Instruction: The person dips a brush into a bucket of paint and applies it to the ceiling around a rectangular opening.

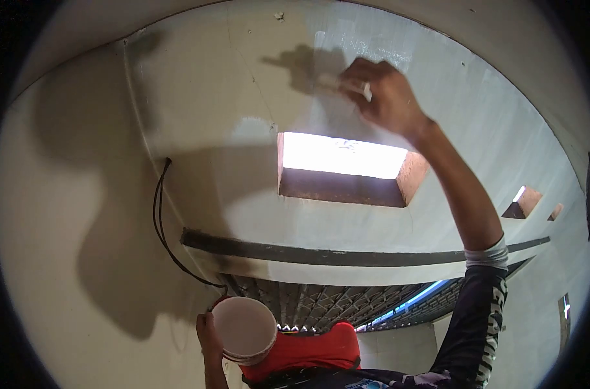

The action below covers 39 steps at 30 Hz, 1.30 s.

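Observation:
My right hand [389,97] is raised to the upper wall, its fingers wrapped round a pale paintbrush [328,81] that is smeared by motion. The brush points left, close over the line between the beige wall [191,91] and a whiter painted area [450,84]. A wet sheen shows just above the hand. Low in the view, my left hand [208,334] grips the side of a white bucket [244,329], whose open mouth faces up toward me. Its inside looks pale.
Below the brush is a bright rectangular wall opening [343,155]. A dark ledge [308,254] runs under it, above a metal lattice grille [334,301]. Black cables [157,207] hang from the wall at the left. Smaller openings [523,202] are at the right.

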{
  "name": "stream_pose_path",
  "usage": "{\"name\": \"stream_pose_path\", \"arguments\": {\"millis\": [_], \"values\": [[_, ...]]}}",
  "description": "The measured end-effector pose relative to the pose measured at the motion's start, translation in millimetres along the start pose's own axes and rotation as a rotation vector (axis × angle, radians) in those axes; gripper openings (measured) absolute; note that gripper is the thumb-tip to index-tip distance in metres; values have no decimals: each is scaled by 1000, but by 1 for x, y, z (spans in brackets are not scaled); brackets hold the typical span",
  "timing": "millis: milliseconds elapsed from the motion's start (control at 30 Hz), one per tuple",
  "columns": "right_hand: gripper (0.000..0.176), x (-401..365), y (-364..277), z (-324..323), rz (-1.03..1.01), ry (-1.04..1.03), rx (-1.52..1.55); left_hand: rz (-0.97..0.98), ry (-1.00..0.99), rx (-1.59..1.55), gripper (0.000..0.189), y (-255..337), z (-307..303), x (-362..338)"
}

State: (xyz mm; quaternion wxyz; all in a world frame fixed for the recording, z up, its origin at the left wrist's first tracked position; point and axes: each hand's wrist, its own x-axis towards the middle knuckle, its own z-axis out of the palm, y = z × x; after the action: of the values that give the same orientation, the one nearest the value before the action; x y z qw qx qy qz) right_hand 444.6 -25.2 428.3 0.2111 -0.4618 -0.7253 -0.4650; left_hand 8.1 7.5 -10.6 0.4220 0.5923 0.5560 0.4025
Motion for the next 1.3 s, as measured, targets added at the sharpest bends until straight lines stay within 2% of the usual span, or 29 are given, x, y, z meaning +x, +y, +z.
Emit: {"name": "stream_pose_path", "arguments": {"millis": [33, 100, 200, 233, 300, 367, 433, 567, 733, 867, 967, 1067, 1133, 1200, 1300], "values": [[17, 11, 8, -4, -2, 0, -2, 1, 0, -3, 32, -6, 1, 3], [22, 29, 18, -14, -61, 89, -234, -54, 12, -82, 33, -14, 4, 6], [22, 48, 9, -24, -50, 160, -219, -75, 14, -41, 33, -4, 4, 4], [9, 54, 8, -31, -151, 167, -273, -75, 15, -42, 33, -4, 4, 4], [10, 59, 5, -30, -193, 207, -307, 1, 18, -20, 33, -6, 5, 3], [11, 61, 8, -29, -235, 247, -342, -14, 14, -37, 33, -10, 4, 4], [30, 61, 21, -16, -254, 283, -433, -30, 13, -55, 33, -11, 5, 3], [36, 54, 29, 1, -255, 263, -442, -15, 6, -28, 31, 10, 0, -6], [34, 43, 3, 11, -127, 238, -314, -24, 39, -34, 31, 5, 1, -5], [32, 56, -2, 7, -172, 296, -358, -35, 21, -25, 32, 5, 2, -3], [38, 62, 0, 7, -209, 341, -444, -35, 39, -14, 32, 12, 2, -8], [36, 63, 8, 17, -225, 301, -474, -16, 47, -42, 31, 11, 0, -9], [30, 65, 13, 26, -270, 396, -424, -9, 46, -87, 31, 5, -1, -6], [30, 66, 14, 32, -260, 385, -439, -101, 10, -86, 29, -3, -3, -2], [29, 70, 17, 34, -248, 375, -453, -40, 33, -71, 33, -5, -2, -3]]}}
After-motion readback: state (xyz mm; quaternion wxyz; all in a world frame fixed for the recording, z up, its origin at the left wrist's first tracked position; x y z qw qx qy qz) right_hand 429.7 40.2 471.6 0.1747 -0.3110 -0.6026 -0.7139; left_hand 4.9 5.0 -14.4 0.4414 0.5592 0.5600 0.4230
